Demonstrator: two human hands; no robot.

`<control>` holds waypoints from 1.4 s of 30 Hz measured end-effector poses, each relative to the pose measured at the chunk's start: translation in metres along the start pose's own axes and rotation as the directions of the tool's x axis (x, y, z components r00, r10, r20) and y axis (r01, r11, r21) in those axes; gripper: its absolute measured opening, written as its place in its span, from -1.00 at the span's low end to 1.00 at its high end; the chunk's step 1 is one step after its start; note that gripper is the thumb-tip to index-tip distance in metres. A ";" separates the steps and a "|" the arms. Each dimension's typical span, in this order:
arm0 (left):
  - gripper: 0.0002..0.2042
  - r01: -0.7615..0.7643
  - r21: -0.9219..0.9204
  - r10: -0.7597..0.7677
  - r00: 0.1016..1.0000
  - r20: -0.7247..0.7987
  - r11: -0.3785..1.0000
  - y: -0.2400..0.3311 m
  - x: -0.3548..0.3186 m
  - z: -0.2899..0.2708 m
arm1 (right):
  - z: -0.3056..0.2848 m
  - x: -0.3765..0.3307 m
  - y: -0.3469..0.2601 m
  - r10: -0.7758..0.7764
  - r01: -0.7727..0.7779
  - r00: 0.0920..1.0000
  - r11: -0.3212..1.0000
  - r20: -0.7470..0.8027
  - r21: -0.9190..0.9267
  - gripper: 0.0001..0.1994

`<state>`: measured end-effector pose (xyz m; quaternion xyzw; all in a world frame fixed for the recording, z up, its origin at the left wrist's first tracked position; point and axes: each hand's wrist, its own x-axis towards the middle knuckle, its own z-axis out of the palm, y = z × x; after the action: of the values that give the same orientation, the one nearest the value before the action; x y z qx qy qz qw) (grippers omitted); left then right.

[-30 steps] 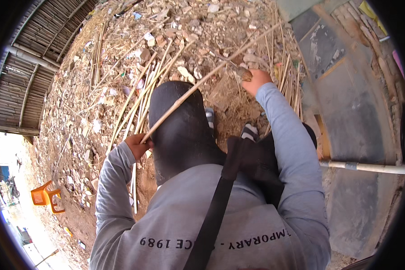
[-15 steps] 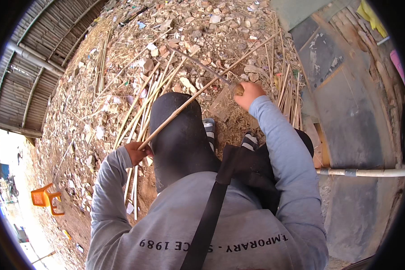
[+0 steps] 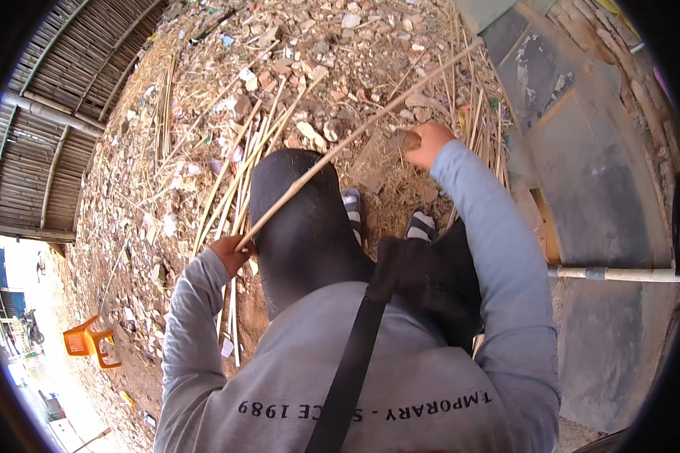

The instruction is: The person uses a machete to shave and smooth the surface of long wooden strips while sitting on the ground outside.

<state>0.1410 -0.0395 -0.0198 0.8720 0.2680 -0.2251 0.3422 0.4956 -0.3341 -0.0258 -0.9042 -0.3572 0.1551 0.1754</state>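
Note:
A long bamboo stick [image 3: 332, 156] slants from lower left to upper right across my raised left knee. My left hand [image 3: 231, 254] is closed around its lower end. Out to the right, my right hand [image 3: 431, 143] grips the wooden handle [image 3: 410, 141] of a long-bladed knife, below the stick. The blade is too blurred to make out now; the earlier view shows it long and thin. Split bamboo strips [image 3: 258, 136] lie on the ground beside my left leg, and more strips [image 3: 472, 113] lie to the right beyond my right hand.
Stones, straw and scraps [image 3: 310, 53] cover the ground ahead. Dark sheets [image 3: 582, 189] line the right side, with a pale pole [image 3: 619, 274] across them. An orange plastic chair [image 3: 89, 341] stands at left, below a bamboo-slat structure [image 3: 53, 151].
My right hand has moved slightly right and up with the knife, whose blade no longer shows clearly across the stick. The stick's far end has shifted up and right. My left hand keeps its grip.

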 end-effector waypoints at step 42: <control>-0.84 0.051 0.328 0.004 0.986 -0.164 0.943 0.017 -0.024 -0.011 | -0.015 0.002 0.044 0.494 -0.452 0.854 0.860 -0.162 0.238 -0.66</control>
<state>0.1357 -0.0495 0.0090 0.9292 0.2638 -0.1992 0.1654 0.5289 -0.3659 -0.0317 -0.9545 -0.0851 0.1274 0.2557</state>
